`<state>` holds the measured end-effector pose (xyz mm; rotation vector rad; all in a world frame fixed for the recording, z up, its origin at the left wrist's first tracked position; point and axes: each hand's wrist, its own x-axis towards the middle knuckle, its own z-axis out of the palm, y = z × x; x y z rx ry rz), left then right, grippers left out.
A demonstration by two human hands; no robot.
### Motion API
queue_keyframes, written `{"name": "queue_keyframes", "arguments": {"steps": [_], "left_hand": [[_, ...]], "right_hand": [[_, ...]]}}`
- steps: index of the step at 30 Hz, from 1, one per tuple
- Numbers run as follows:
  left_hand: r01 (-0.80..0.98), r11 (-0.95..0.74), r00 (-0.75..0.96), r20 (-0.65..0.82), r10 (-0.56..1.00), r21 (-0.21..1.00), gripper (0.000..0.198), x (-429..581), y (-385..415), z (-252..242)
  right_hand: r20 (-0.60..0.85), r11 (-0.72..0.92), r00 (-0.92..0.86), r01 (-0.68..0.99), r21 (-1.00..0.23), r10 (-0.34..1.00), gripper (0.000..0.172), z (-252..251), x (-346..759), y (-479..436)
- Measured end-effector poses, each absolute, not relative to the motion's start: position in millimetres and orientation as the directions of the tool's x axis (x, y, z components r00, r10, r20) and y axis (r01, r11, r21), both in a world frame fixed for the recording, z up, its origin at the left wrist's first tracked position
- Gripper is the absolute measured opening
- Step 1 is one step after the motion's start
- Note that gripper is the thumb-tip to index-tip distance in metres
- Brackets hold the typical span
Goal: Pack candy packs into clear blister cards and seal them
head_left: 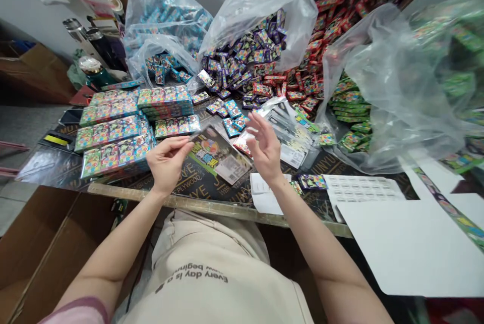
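My left hand (pixel 169 161) pinches the upper left corner of a flat printed plastic pouch (pixel 219 155), which slants down to the right above the dark table. To the right of the pouch, my right hand (pixel 265 150) is raised with its fingers apart and curved, holding nothing. Just behind the hands lie small blue packs (pixel 233 121). A red and white pack (pixel 244 142) sits partly hidden between the pouch and my right hand. More printed pouches (pixel 289 129) are piled behind my right hand.
Stacked colourful boxes (pixel 113 132) stand at the left, near bottles (pixel 102 46). Plastic bags hold blue packs (pixel 170 16), purple packs (pixel 257 44) and green packs (pixel 351 107). Red packs (pixel 333 26) heap at the back. Sticker sheets (pixel 365 189) and white sheets (pixel 412 243) lie right.
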<state>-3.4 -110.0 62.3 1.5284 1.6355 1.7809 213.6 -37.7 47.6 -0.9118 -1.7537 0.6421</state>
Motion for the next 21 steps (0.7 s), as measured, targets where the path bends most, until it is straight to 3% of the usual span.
{"name": "queue_keyframes", "arguments": {"steps": [3, 5, 7, 9, 12, 15, 18, 21], "left_hand": [[0.563, -0.082, -0.495, 0.415, 0.763, 0.822, 0.02, -29, -117, 33], [0.758, 0.036, -0.389, 0.407, 0.827, 0.651, 0.021, -44, -127, 15], [0.88, 0.033, -0.257, 0.416, 0.873, 0.474, 0.019, -50, -135, 5], [0.916, -0.105, -0.061, 0.393, 0.918, 0.387, 0.02, -47, -136, 1], [0.85, -0.395, 0.323, 0.248, 0.913, 0.349, 0.053, -27, -118, -1], [0.781, -0.529, 0.541, 0.063, 0.839, 0.331, 0.094, -2, -91, -7], [0.752, -0.564, 0.61, -0.036, 0.791, 0.34, 0.094, 13, -73, -14], [0.771, -0.533, 0.582, -0.046, 0.812, 0.349, 0.089, 15, -69, -11]], "right_hand": [[0.45, 0.519, -0.277, 0.595, -0.614, 0.849, 0.058, 20, 209, 20], [0.316, 0.42, -0.289, 0.746, -0.517, 0.904, 0.067, -1, 211, 54], [0.178, 0.323, -0.27, 0.828, -0.459, 0.946, 0.079, -17, 217, 82], [0.068, 0.262, -0.258, 0.864, -0.43, 0.964, 0.09, -26, 224, 100], [-0.006, 0.207, -0.233, 0.876, -0.435, 0.972, 0.096, -28, 233, 113], [0.057, 0.233, -0.237, 0.833, -0.502, 0.97, 0.086, -27, 236, 108], [0.191, 0.385, -0.345, 0.681, -0.623, 0.919, 0.085, -22, 240, 86], [0.285, 0.485, -0.413, 0.545, -0.684, 0.865, 0.086, -11, 246, 49]]}}
